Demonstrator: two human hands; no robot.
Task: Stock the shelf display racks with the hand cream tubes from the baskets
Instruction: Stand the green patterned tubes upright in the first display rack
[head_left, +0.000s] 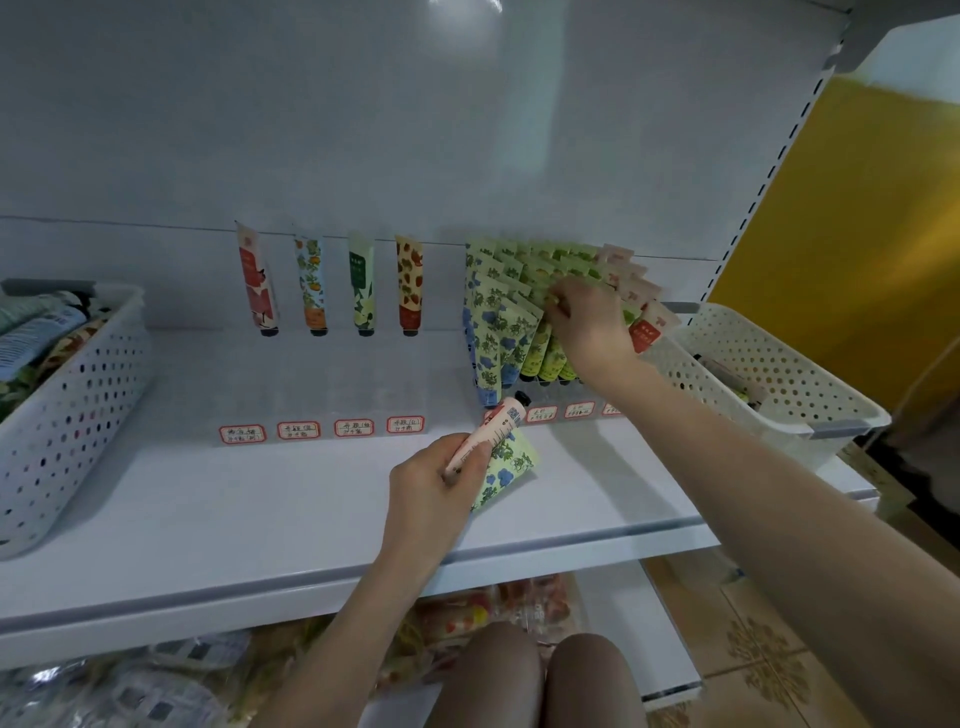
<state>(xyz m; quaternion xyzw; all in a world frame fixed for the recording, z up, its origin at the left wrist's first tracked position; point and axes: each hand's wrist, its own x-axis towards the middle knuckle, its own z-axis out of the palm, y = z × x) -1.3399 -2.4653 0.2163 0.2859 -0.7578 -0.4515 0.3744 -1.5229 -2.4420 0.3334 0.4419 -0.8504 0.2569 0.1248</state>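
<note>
My left hand (434, 486) grips two hand cream tubes over the shelf: a pink tube (493, 428) with a black cap and a green-and-blue floral tube (506, 467). My right hand (589, 325) reaches into the full clear rack (550, 384) on the right, its fingers curled among the green tubes (545, 270). Blue floral tubes (493, 338) fill that rack's left lane and pink-red tubes (644, 312) its right. The clear rack on the left (322, 410) holds one tube per lane at the back, among them a red tube (257, 283) and a strawberry tube (410, 283).
A white perforated basket (62, 415) with tubes stands at the shelf's left end. Another perforated basket (774, 374) sits at the right end. Handwritten price labels (298, 430) line the rack fronts. Packaged goods (208, 670) lie on the lower shelf; my knees (540, 675) are below.
</note>
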